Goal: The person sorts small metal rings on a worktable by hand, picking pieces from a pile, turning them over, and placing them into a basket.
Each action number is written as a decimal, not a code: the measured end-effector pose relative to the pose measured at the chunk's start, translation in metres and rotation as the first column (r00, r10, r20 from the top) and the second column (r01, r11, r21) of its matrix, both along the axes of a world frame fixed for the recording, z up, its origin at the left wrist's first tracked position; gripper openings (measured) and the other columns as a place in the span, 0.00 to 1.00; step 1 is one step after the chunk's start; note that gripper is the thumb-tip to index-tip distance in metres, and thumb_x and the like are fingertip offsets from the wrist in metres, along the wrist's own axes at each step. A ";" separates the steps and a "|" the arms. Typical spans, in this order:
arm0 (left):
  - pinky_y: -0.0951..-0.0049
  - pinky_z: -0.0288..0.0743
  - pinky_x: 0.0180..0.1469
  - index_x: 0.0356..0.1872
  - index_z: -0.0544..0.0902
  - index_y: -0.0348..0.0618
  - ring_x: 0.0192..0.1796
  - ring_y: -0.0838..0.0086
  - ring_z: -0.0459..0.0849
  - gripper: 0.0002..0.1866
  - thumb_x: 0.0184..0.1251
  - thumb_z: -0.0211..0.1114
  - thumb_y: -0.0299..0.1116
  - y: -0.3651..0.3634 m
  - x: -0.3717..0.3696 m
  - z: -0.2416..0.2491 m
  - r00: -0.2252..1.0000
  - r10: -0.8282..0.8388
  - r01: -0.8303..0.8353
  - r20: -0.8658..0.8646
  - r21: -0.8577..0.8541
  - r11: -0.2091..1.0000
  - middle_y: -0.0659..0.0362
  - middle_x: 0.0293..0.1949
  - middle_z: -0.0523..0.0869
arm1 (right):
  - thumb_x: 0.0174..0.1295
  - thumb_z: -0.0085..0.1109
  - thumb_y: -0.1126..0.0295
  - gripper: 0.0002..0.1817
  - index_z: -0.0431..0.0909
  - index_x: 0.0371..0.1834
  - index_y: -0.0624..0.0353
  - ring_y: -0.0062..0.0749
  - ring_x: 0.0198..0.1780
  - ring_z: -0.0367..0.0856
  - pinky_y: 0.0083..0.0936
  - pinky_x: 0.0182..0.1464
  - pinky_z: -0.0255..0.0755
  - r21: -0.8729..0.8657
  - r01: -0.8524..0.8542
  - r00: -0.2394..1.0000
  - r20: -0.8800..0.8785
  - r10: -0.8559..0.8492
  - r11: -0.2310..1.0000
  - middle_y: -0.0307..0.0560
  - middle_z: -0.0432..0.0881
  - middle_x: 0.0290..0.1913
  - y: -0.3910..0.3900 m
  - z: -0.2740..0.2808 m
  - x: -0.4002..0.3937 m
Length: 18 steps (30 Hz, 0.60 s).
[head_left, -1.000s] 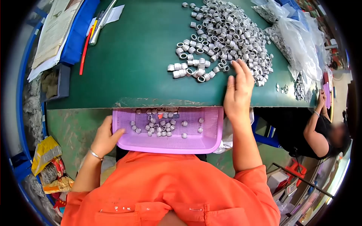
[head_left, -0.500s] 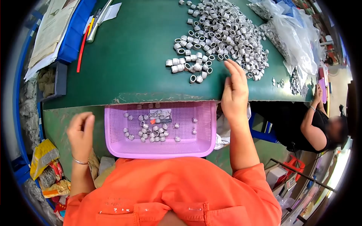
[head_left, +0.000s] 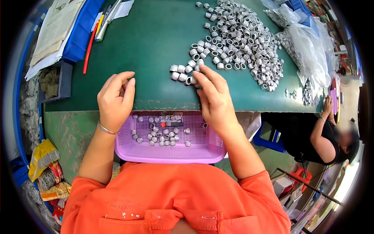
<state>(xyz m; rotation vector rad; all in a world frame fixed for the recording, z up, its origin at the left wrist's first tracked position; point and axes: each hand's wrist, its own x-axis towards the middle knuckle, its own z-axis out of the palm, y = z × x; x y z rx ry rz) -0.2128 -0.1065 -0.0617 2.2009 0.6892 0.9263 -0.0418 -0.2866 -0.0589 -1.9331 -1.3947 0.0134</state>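
rings: heap of small grey metal rings (head_left: 237, 39) on green counter (head_left: 148, 50), near edge just beyond the hands
right hand (head_left: 213, 99): fingertips on nearest rings; grip state cannot tell
left hand (head_left: 115, 99): loosely curled, empty, at counter edge
basket: pink basket (head_left: 206, 146) below edge, a few rings inside

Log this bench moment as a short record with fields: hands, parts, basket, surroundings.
left hand: loosely curled, resting at the table edge, holding nothing visible
right hand: fingertips on the nearest metal rings
ring pile: spread over the table's far right
basket: purple, below the table edge, some rings inside
plastic bags: right of the pile
co-worker: far right, seated
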 end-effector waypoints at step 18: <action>0.82 0.65 0.23 0.36 0.82 0.33 0.21 0.82 0.71 0.05 0.60 0.63 0.18 -0.004 0.004 0.000 0.999 0.036 -0.038 0.030 0.063 0.997 0.61 0.24 0.77 | 0.55 0.57 0.79 0.18 0.79 0.51 0.58 0.50 0.53 0.72 0.40 0.56 0.65 0.041 0.264 0.910 0.319 -0.263 0.964 0.51 0.77 0.52 -0.006 0.004 0.062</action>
